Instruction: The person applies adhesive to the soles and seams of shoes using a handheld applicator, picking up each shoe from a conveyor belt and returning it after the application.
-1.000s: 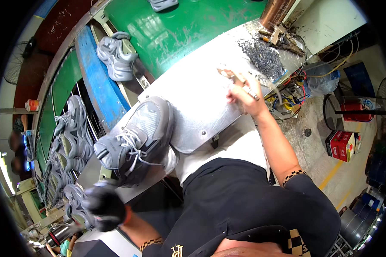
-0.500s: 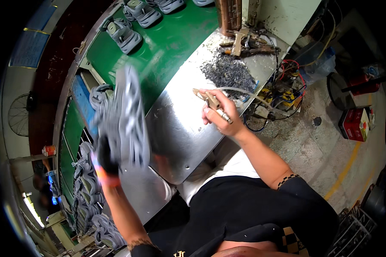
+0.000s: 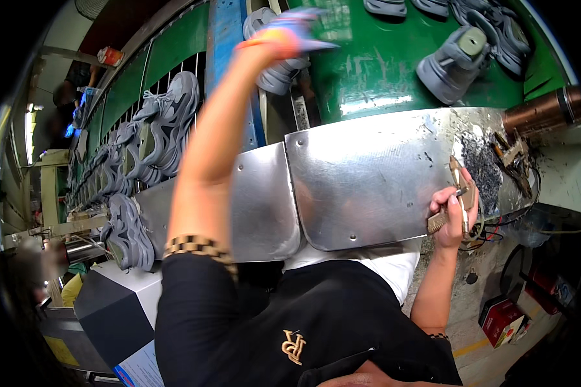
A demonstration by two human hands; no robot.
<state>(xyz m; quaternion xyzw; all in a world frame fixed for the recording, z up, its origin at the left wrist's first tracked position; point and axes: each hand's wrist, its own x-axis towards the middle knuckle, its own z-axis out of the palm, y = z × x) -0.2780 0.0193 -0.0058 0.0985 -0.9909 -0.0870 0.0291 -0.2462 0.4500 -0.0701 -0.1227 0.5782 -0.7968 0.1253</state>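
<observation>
Stretched out over the green surface at the upper middle is my left hand [image 3: 287,39], in a glove with blue fingertips and an orange cuff. Motion blurs it, but its fingers look spread with nothing between them. Just beneath and beside it sits a grey shoe [image 3: 276,79], partly covered by the hand. My right hand [image 3: 457,209] is closed around a brass-coloured hand tool [image 3: 468,193] with a pointed tip and a ribbed end, above the right part of the metal plate [image 3: 368,174].
Beside the plate's right end lie a pile of dark grey shavings [image 3: 481,174] and dirty tools [image 3: 515,155]. More grey shoes stand on the green surface [image 3: 368,84] and in a row on the left rack [image 3: 168,119]. A dark box [image 3: 113,316] sits lower left.
The shoe my left hand held is no longer in it, and that hand now reaches farther forward over the green surface. My view has turned left. My right hand keeps the tool.
</observation>
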